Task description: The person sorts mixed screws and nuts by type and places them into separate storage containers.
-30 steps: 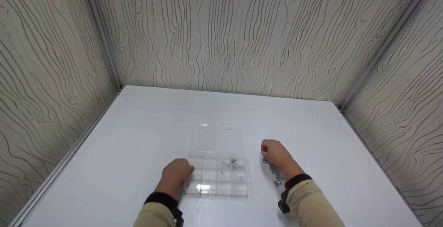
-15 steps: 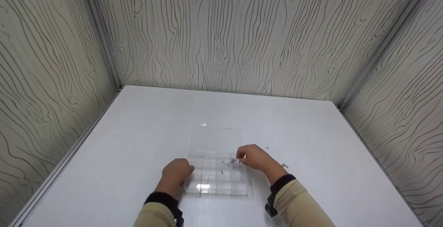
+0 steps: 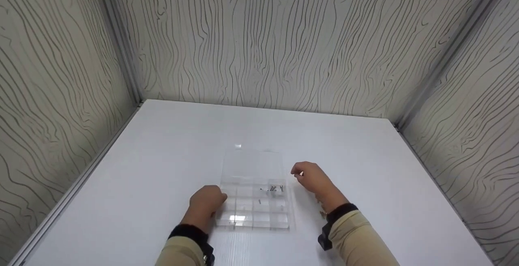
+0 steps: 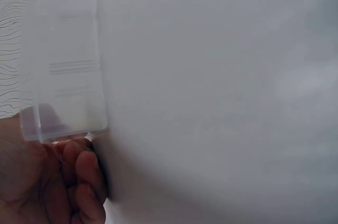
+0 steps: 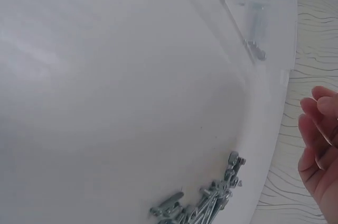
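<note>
The clear box point(image 3: 253, 213) lies flat in front of you with its lid point(image 3: 252, 164) folded back on the far side, so that box and lid together stretch straight away from you. Your left hand point(image 3: 206, 201) is at the box's left edge, fingers curled below and the thumb over the wall, pinching it. Your right hand point(image 3: 314, 176) hangs to the right of the box, apart from it, its fingers loosely bent.

Some screws point(image 3: 272, 188) lie in the box's far right part, most slanting away from you and a little to the right. On the right of the box, partly hidden beneath your right wrist, the pile of screws point(image 5: 208, 205) forms a long, uneven band, shanks pointing several ways.

Under the box is the white bench point(image 3: 162, 144), smooth and lightly glossy. Beyond the box and to either side of it rise pale walls point(image 3: 259, 39) with dark wood-grain lines, and grey metal posts point(image 3: 116, 35) mark the corners behind it.
</note>
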Tool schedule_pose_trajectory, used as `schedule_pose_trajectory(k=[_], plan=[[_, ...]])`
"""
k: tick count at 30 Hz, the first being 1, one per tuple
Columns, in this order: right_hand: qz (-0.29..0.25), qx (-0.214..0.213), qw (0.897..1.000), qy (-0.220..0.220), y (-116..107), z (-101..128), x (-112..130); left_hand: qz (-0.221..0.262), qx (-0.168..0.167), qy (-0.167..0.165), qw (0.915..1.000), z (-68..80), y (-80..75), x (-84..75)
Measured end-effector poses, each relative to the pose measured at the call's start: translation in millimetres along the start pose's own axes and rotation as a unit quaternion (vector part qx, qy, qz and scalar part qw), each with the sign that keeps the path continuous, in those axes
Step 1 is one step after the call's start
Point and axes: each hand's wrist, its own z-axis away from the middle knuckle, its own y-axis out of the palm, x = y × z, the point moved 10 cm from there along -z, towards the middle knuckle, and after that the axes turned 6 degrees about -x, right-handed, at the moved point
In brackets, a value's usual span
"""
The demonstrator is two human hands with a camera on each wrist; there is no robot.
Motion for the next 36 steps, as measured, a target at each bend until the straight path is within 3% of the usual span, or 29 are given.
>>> schedule_pose_trajectory(k=[5, 9, 17, 23, 29, 36], plan=[[0.025, -0.035, 0.998, 0.042, -11, 4, -26, -0.001, -0.001, -0.001, 1.0000, -0.9, 0.2, 1.0], [0.051, -0.039, 0.995, 0.073, -13, 7, -46, 0.003, -0.002, -0.002, 1.0000, -1.0, 0.1, 1.9], [0.081, 0.037, 0.989, 0.115, 4, 15, -70, 0.007, -0.001, -0.004, 1.0000, -0.5, 0.4, 1.6], [0.090, 0.057, 0.984, 0.141, 10, 20, -78, 0.002, 0.007, -0.008, 0.9999, -0.7, 4.1, 1.5], [0.112, 0.070, 0.982, 0.132, 14, 22, -78, -0.003, 0.004, -0.006, 1.0000, -1.4, 3.7, 0.3], [0.061, 0.047, 0.988, 0.134, 10, 15, -67, -0.001, 0.002, -0.005, 1.0000, -0.2, 1.4, 0.5]])
